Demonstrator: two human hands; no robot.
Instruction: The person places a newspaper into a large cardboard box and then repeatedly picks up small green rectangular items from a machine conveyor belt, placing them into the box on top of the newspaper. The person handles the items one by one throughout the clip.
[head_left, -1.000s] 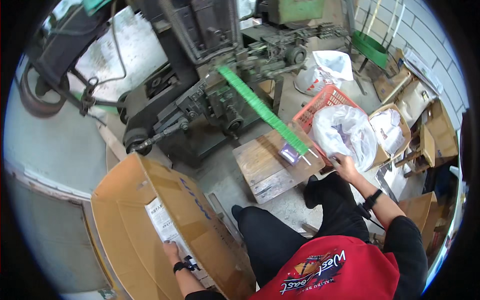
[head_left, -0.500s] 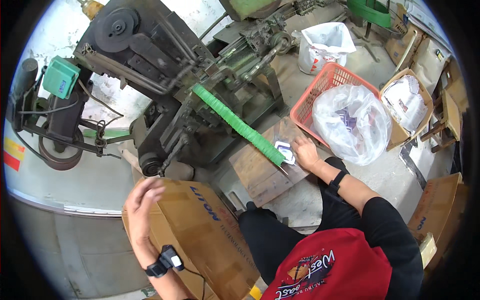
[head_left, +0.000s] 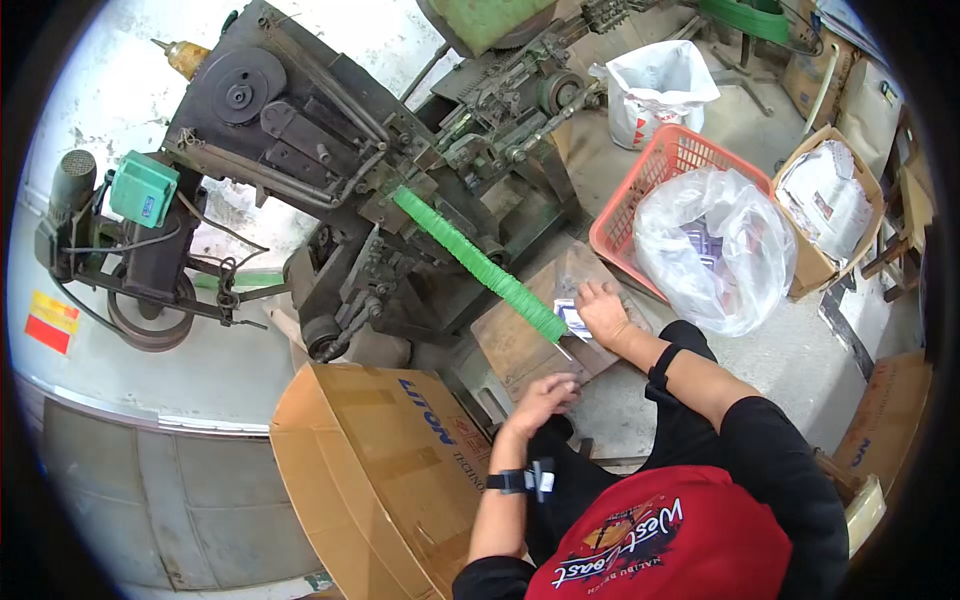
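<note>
A long row of thin green pieces (head_left: 480,265), packed tightly along a metal rod, slopes from the dark machine (head_left: 330,150) down over a wooden board (head_left: 515,345). The rod's bare tip (head_left: 565,352) pokes out at its near end. Beside that end lies a white and purple card (head_left: 572,318). My right hand (head_left: 603,315) rests by the card with fingers bent and closed at its far edge; whatever they grip is hidden. Just below the rod's tip, my left hand (head_left: 545,402) hovers, apparently bare, its fingers loosely stretched toward the right.
An orange-red basket (head_left: 610,235) at the right holds a clear plastic bag (head_left: 765,270) of purple and white pieces. Behind it stands a white sack (head_left: 655,85). A carton of papers (head_left: 850,245) is farther right. A large open cardboard box (head_left: 390,450) stands at my left.
My left hand has swung right, from above the cardboard box to near the rod's tip. My right hand stays by the card, its fingers slightly shifted. The whole view has turned a little.
</note>
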